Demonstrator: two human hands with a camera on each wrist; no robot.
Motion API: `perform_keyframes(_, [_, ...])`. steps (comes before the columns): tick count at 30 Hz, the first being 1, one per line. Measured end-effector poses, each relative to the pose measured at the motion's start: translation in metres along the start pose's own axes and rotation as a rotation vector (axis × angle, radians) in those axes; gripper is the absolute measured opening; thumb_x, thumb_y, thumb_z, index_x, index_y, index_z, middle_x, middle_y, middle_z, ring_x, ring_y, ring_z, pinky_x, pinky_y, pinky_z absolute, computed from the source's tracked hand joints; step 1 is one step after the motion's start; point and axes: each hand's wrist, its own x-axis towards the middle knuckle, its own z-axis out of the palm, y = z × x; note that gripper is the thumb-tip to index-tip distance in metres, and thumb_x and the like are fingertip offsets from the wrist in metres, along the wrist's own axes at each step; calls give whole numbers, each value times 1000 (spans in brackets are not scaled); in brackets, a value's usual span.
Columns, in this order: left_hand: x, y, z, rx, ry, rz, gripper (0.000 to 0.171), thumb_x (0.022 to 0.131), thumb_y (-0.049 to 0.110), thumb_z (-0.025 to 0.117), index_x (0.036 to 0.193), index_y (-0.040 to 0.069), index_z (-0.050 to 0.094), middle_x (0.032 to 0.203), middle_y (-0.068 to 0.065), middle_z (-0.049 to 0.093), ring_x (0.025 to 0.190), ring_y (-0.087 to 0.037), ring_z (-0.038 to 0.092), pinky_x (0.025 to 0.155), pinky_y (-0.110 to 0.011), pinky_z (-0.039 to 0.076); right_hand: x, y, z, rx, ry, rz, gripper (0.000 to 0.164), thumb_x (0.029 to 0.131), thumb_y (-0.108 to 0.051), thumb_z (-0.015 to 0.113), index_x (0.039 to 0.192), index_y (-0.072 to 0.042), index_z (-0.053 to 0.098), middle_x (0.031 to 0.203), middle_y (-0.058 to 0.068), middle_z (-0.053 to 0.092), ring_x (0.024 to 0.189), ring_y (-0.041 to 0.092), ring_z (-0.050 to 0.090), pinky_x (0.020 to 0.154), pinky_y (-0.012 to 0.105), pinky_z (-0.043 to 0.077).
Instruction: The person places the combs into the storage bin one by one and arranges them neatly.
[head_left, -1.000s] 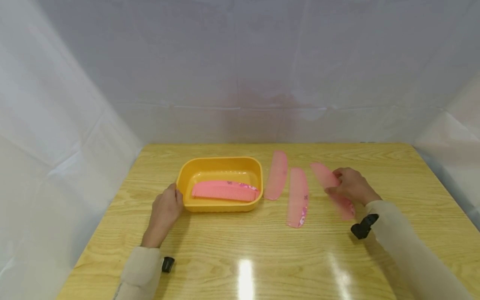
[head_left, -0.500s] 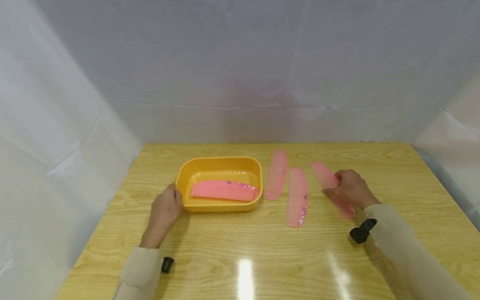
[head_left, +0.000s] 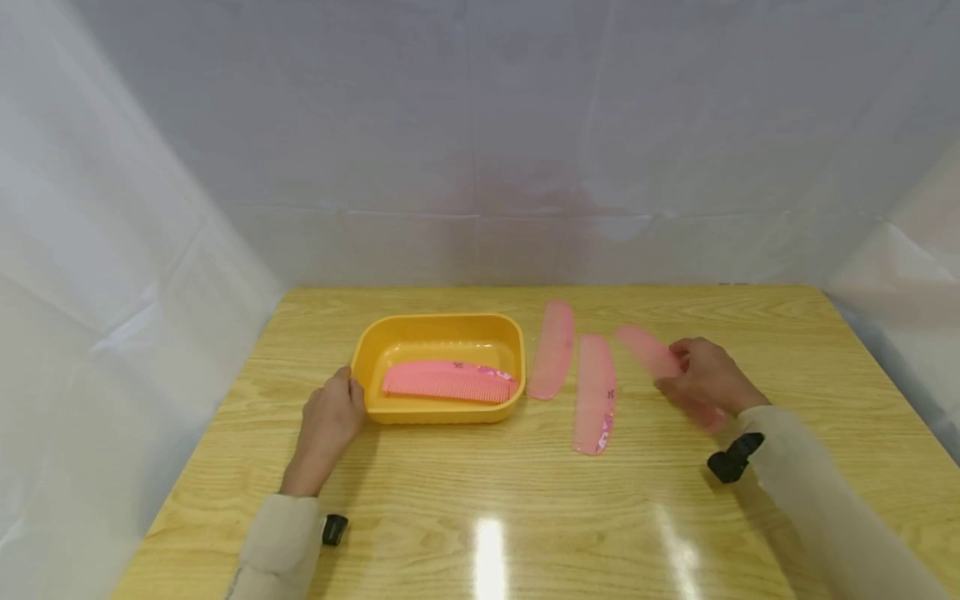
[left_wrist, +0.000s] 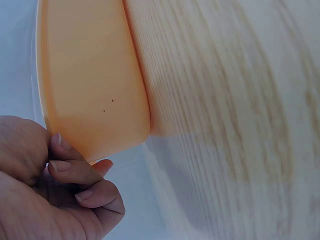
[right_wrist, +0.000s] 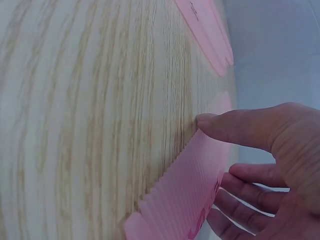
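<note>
My left hand (head_left: 332, 417) grips the left rim of a yellow plastic basin (head_left: 435, 414), its fingers curled at the corner in the left wrist view. Inside the basin lies a pink comb (head_left: 442, 381) with a printed pattern near its right end. My right hand (head_left: 708, 377) pinches another pink comb (head_left: 643, 346) across its width. In the right wrist view the thumb is at the toothed edge of this comb (right_wrist: 182, 175) and the fingers are along its curved back. Between basin and right hand, two more pink combs (head_left: 552, 350) (head_left: 596, 396) lie lengthwise on the table.
Everything rests on a light wood-grain table (head_left: 420, 508). Pale sheeting (head_left: 375, 150) hangs behind it and at both sides. A small black device (head_left: 735, 458) is worn at the right wrist, another (head_left: 334, 529) at the left.
The comb in my right hand has turned slightly, its near end swinging right and its far end a little left. The left hand and basin have stayed in place.
</note>
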Motion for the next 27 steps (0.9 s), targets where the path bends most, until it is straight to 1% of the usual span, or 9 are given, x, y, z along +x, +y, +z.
perform_keyframes(2, [1,0,0,-2,-2,-1,25,105,9,35,101,-7,54,69,-10,45,61,-25,45,55,-39,39,0,1,-1,11,-18,-2,67,89,-22,77,135,18,48,116,33,61,95,35,64,80,49,54])
perform_keyframes(8, [2,-1,1,-8,-2,1,24,105,10,35,98,-5,52,69,-9,43,60,-24,44,54,-36,37,-1,5,-4,35,-49,-22,69,93,-18,72,142,17,40,124,35,56,104,40,62,83,51,53])
perform_keyframes(13, [2,-1,1,-12,-4,7,23,105,9,35,96,-4,52,68,-9,43,59,-23,43,54,-35,36,-3,8,-5,5,-35,-30,72,91,-26,76,139,16,44,130,37,53,113,47,58,90,57,50])
perform_keyframes(16, [2,-1,0,-12,-2,6,23,104,9,35,98,-6,52,69,-10,44,60,-24,44,55,-38,38,-5,11,-5,-8,-17,-26,74,89,-31,78,136,17,47,132,38,52,117,50,55,93,60,47])
perform_keyframes(18, [1,-1,0,-5,6,8,24,104,8,36,100,-7,54,70,-12,46,62,-26,46,57,-41,41,-6,12,-4,-18,0,-32,73,90,-31,77,136,17,47,131,38,53,117,50,56,93,60,47])
perform_keyframes(22, [1,-1,0,0,17,15,24,103,8,37,102,-9,54,71,-14,49,65,-29,48,61,-47,43,-8,14,-2,-31,44,-52,66,92,-28,76,133,17,50,123,36,58,108,46,60,88,57,50])
perform_keyframes(24, [1,-1,0,0,19,17,23,103,7,38,100,-8,54,70,-14,49,64,-30,48,61,-47,43,-8,14,-1,-31,54,-58,65,93,-28,75,133,17,51,120,34,59,104,43,61,85,56,51])
perform_keyframes(27, [2,-1,1,2,20,19,22,103,8,37,98,-7,53,70,-13,47,64,-29,48,60,-46,43,-9,14,0,-27,59,-58,64,93,-28,75,133,16,51,119,33,60,103,42,62,84,55,51])
